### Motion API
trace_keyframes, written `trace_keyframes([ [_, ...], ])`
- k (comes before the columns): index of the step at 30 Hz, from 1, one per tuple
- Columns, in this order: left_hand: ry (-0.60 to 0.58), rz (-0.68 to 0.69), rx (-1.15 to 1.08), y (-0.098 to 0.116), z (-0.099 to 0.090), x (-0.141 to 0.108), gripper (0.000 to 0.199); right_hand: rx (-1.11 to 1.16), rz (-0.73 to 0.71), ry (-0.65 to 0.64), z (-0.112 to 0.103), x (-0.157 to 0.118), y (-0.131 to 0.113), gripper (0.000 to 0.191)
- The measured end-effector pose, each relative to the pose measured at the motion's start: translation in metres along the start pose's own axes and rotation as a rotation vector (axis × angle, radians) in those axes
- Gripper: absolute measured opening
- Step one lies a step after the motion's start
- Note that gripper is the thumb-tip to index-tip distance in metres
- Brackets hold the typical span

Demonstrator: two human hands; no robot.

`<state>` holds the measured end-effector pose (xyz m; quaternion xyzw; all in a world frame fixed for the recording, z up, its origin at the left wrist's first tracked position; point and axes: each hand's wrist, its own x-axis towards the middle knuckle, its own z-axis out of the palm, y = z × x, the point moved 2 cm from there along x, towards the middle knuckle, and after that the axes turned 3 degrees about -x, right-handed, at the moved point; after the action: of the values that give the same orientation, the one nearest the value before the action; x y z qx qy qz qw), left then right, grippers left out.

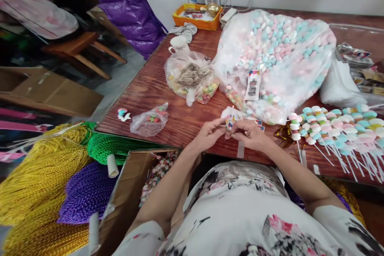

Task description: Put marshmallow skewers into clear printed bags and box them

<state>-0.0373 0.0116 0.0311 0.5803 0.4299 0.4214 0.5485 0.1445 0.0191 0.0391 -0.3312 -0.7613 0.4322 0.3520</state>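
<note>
At the table's front edge, my left hand [211,133] and my right hand [249,133] meet with fingertips pinched close together. Between them is a small printed card [230,122] with colourful marks; both hands seem to grip it, though the fingers partly hide it. More printed cards [260,123] show just behind my right hand, near a white scrap [232,111]. To the right lie several candy skewers [336,124], pink, white and blue pieces on white sticks. Beyond my hands rests a large clear bag [288,60] of pastel candies, with a white printed packet [253,85] on it.
A bag with candies and a brown cloth [195,74], a cup [179,44] and an orange tray [196,24] stand farther back. Left are a small plastic bag [150,121] and a loose candy piece [123,114]. Below are a cardboard box [127,192] and shiny bead-like strands [39,168].
</note>
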Motion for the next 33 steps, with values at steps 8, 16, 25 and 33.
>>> trace_keyframes([
  [8, 0.013, -0.042, -0.447, -0.007, 0.021, 0.007, 0.024, 0.096, 0.103, 0.331, 0.010, -0.003, 0.016, 0.022],
  [16, 0.153, -0.168, -0.690, -0.012, 0.036, -0.009, 0.029, -0.004, -0.034, 0.483, 0.019, -0.011, 0.009, 0.011],
  [25, -0.012, -0.308, -0.622, -0.005, 0.043, -0.021, 0.030, -0.157, -0.100, 0.544, 0.015, -0.019, 0.002, 0.010],
  [33, -0.088, -0.372, -0.664, -0.003, 0.058, -0.023, 0.030, -0.289, -0.164, 0.568, 0.018, -0.020, 0.000, 0.016],
])
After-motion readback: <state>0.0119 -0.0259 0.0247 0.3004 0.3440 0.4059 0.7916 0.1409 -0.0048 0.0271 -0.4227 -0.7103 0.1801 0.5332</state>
